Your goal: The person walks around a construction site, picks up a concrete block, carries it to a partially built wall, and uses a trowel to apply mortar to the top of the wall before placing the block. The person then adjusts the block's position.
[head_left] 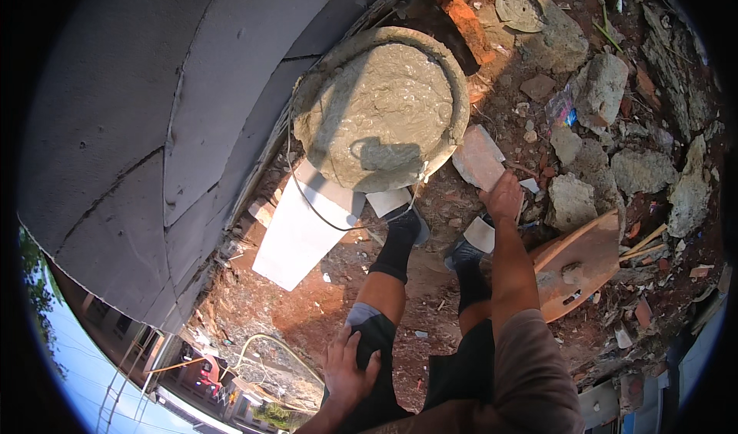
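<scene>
My right hand (503,196) is closed on the near end of a flat, pale pinkish slab (478,157), whose far end lies close to the bucket's right side. I cannot tell whether the slab is tile or brick. My left hand (350,365) rests on my left thigh just above the knee, fingers spread, holding nothing. In front of my feet stands a round bucket (463,99) filled nearly to the rim with wet grey mortar (392,96). Its thin wire handle (298,184) hangs down on the near side.
A grey wall (207,111) rises at the left. Near its foot lies a white panel (296,238), partly beside the bucket. Broken concrete chunks (573,202) and bricks (465,23) cover the ground at right. A brown board with a slot (576,272) lies beside my right arm.
</scene>
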The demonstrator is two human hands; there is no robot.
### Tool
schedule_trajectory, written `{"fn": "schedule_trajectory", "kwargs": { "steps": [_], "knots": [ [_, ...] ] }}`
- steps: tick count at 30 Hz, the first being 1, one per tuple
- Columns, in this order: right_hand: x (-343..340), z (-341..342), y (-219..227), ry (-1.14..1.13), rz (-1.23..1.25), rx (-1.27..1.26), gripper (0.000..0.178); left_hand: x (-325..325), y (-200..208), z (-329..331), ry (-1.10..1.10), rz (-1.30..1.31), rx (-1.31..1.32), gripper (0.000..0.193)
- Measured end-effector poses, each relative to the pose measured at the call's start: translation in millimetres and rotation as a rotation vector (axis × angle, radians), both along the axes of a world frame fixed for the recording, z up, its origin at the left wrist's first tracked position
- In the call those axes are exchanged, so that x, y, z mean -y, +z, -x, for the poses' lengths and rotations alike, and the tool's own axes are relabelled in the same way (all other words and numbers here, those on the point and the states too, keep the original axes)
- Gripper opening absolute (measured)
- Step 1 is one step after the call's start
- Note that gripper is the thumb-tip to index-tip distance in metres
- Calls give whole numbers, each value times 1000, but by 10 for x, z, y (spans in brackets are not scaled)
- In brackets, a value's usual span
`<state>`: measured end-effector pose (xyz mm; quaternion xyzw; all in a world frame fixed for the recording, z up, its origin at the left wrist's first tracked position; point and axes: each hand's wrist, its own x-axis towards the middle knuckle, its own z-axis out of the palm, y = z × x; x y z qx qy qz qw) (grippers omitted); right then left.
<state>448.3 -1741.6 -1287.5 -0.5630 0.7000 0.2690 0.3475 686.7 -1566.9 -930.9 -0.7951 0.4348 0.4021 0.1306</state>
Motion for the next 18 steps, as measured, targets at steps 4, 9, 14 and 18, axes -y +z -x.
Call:
{"fn": "schedule_trajectory", "kwargs": {
  "steps": [4, 9, 14, 18],
  "knots": [
    [-27, 192, 243, -39, 96, 210, 66, 21, 58, 29, 6, 1, -24, 50],
    [8, 34, 1288, -887, -399, 511, 57, -12, 134, -4, 110, -49, -47, 51],
    [-54, -30, 3060, -923, -283, 702, 55, 5, 207, -27, 144, -130, -58, 53],
    [694, -421, 4677, -476, -203, 736, 74, 88, 274, -102, 222, -194, -95, 52]
  ]
}}
